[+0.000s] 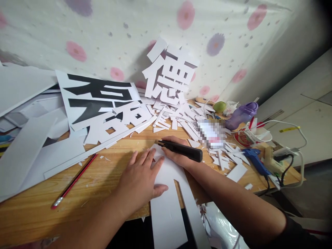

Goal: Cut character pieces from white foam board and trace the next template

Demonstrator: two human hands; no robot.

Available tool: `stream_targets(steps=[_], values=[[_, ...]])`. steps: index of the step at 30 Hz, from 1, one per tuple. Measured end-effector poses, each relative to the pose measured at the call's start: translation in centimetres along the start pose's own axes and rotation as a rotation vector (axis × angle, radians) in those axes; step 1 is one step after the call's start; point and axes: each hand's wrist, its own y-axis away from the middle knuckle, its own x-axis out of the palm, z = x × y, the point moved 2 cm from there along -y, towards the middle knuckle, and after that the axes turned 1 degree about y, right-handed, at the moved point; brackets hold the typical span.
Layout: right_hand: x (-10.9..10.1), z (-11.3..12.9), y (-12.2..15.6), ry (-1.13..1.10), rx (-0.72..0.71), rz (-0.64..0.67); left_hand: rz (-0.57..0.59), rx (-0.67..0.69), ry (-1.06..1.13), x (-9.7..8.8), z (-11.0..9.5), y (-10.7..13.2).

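My right hand (176, 158) grips a black utility knife (185, 150), its tip close to the top end of a white foam board piece (167, 214). My left hand (140, 174) lies on that same board with its fingers spread, just left of the knife. The board has a long narrow slot in it, and its lower part reaches past the table's front edge toward me. A small red mark shows between the left fingers and the board.
A red pencil (75, 180) lies on the wooden table (111, 155). Printed paper (77, 100) and cut boards fill the left. A white cut-out character (171, 72) leans on the back curtain above scraps. At right are a blue glue gun (255, 162), cables and a purple bottle (241, 116).
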Motion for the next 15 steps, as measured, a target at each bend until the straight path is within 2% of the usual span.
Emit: stream_targets(steps=[15], values=[[-0.12,-0.17,0.15,0.11,-0.13,0.066,-0.025,0.01,-0.021,0.12,0.05,0.05]])
